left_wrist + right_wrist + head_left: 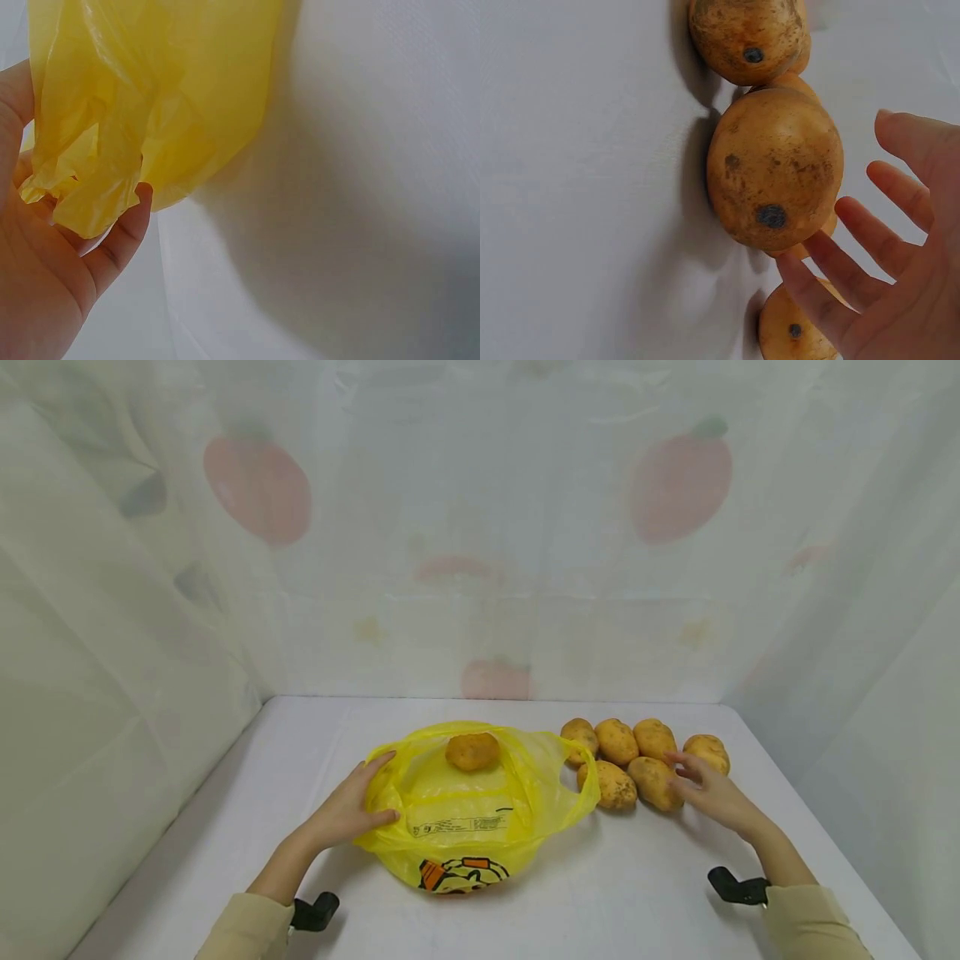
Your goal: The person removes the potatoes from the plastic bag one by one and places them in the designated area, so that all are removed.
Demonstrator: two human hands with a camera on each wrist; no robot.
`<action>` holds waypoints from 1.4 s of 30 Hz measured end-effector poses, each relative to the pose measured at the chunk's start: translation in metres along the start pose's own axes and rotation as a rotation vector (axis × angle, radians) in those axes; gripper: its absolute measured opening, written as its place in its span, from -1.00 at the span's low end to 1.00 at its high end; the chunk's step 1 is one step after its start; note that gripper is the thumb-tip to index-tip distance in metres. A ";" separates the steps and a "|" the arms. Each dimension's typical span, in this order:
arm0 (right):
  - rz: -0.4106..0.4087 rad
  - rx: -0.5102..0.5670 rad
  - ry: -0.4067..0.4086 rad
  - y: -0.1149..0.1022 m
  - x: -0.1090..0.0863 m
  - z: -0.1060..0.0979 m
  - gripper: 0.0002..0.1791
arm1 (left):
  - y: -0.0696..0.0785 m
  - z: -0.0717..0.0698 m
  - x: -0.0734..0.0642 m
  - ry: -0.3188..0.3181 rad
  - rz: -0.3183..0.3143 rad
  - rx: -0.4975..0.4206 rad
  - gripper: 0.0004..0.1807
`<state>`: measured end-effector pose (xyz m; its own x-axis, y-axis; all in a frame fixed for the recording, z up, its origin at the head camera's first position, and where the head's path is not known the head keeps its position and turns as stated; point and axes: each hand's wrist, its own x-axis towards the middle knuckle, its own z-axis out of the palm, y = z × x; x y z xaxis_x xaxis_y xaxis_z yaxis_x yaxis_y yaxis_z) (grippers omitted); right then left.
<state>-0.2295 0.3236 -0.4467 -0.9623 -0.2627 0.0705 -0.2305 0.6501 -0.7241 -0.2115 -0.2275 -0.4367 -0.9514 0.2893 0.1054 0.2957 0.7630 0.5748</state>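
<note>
A yellow plastic bag [461,797] lies on its base with its mouth spread, and one potato [472,752] is at the far side of the opening. My left hand [348,806] holds the bag's left edge. In the left wrist view, the bunched bag handle [101,195] lies against its curved fingers. My right hand [712,793] is beside a front-row potato [654,783], its fingers spread. In the right wrist view, the fingertips reach the side of that potato [776,169] without wrapping round it.
Several other potatoes sit close together right of the bag, among them one at the far right [707,753] and one near the bag's right handle [611,785]. A white table [600,893] carries everything. Pale curtains [487,527] with fruit prints stand behind and at the sides.
</note>
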 end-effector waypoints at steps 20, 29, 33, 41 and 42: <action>-0.177 -0.071 0.254 -0.036 0.010 0.002 -0.60 | -0.003 0.002 0.000 0.005 -0.002 -0.009 -0.04; -0.223 -0.049 0.245 -0.059 0.020 0.006 -0.59 | 0.001 0.001 -0.001 0.016 0.022 -0.012 -0.04; -0.216 -0.014 0.205 -0.074 0.025 0.009 -0.58 | 0.003 0.000 -0.001 0.016 0.025 -0.012 -0.04; -0.269 0.012 0.167 -0.102 0.034 0.015 -0.59 | 0.003 -0.001 -0.001 0.014 0.022 -0.012 -0.05; -0.279 0.009 0.164 -0.105 0.035 0.015 -0.59 | 0.003 -0.001 -0.001 0.013 0.021 -0.012 -0.05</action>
<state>-0.2364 0.2357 -0.3782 -0.8727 -0.3112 0.3763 -0.4883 0.5625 -0.6672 -0.2092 -0.2261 -0.4348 -0.9460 0.2976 0.1286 0.3150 0.7497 0.5820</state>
